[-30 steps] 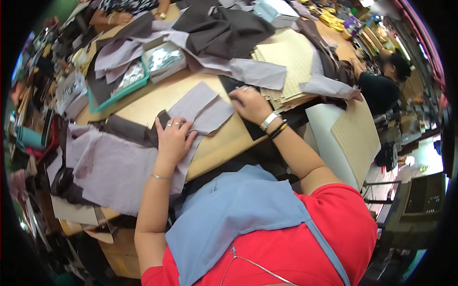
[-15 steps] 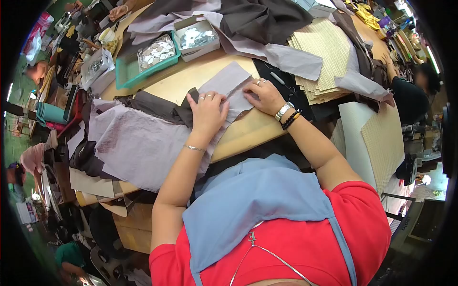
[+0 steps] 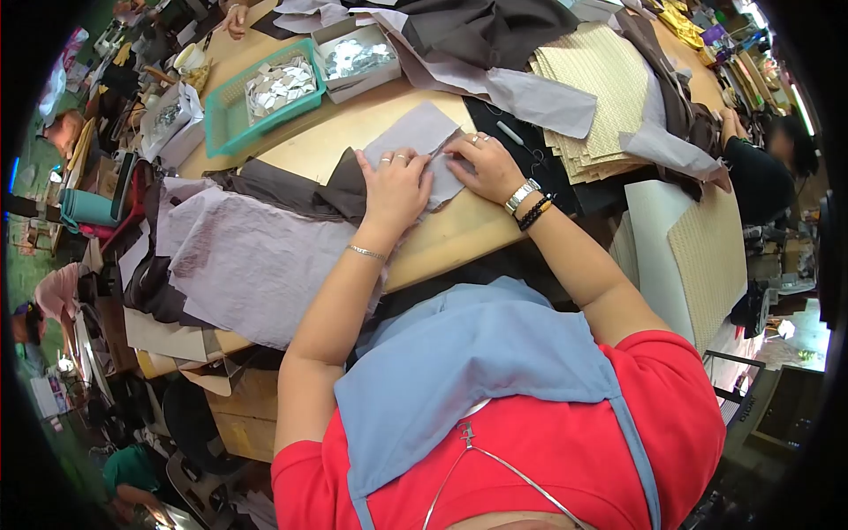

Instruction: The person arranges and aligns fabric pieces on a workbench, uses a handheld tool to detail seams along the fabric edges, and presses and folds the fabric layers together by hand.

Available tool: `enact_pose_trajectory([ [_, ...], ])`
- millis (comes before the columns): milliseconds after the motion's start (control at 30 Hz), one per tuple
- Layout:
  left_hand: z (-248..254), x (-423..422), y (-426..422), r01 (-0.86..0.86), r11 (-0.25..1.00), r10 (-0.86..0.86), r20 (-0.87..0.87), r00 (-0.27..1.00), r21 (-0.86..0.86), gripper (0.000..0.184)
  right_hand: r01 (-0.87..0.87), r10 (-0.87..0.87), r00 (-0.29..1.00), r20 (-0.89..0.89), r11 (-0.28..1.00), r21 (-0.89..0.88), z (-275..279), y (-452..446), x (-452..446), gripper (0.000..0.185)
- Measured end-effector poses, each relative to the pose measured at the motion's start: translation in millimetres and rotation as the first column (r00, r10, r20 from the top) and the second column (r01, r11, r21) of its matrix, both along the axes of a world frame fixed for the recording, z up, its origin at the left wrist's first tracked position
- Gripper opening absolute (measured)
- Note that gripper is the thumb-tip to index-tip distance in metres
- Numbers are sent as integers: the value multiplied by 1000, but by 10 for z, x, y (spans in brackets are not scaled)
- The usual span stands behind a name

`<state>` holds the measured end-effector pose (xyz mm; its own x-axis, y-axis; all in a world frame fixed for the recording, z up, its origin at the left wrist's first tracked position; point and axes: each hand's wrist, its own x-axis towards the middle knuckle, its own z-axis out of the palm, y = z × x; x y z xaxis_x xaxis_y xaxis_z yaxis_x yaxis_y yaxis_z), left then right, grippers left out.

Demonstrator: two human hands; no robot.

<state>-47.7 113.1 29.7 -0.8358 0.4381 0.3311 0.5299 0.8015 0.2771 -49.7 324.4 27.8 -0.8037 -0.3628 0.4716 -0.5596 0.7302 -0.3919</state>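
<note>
A greyish-lilac fabric piece (image 3: 415, 128) lies on the pale wooden tabletop under both my hands. My left hand (image 3: 395, 184) rests on it, fingers bent a little and thumb spread to the side. Close by, my right hand (image 3: 486, 166) has its thumb and fingers pinched at a raised edge of the fabric, beside the left fingertips. A dark brown cloth (image 3: 340, 190) lies against my left hand. Further left, a larger lilac cloth (image 3: 256, 269) spreads over the table's near edge.
Behind my hands stand a teal basket (image 3: 216, 132) of white pieces and a cardboard box (image 3: 349, 84) of shiny pieces. A pale marker-like stick (image 3: 510, 133) lies on black material. Woven cream sheets (image 3: 587, 88) are stacked right. Another person's hand (image 3: 235, 19) shows at the far edge.
My right fingers have come closer to my left hand and now pinch the fabric's edge, which stands up between them. My left hand has shifted slightly right. The whole view has moved a little.
</note>
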Motion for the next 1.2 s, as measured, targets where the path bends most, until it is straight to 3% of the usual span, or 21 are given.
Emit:
enact_pose_trajectory([
  [133, -43, -22, 56, 2, 1000, 0, -80, 997, 23, 27, 37, -37, 999, -2, 999, 6, -20, 5, 1, 20],
  [533, -11, -141, 203, 16, 1000, -16, 4, 1000, -10, 31, 105, -104, 994, -23, 994, 42, 24, 0, 18, 18],
  [967, -97, -293, 387, 47, 999, -46, -63, 997, 4, 31, 215, -212, 976, -54, 975, 59, -3, 10, 4, 13],
  [1200, -142, -348, 432, 43, 999, -44, -77, 996, -10, 31, 224, -227, 972, -57, 973, -47, -4, 19, -17, 28],
])
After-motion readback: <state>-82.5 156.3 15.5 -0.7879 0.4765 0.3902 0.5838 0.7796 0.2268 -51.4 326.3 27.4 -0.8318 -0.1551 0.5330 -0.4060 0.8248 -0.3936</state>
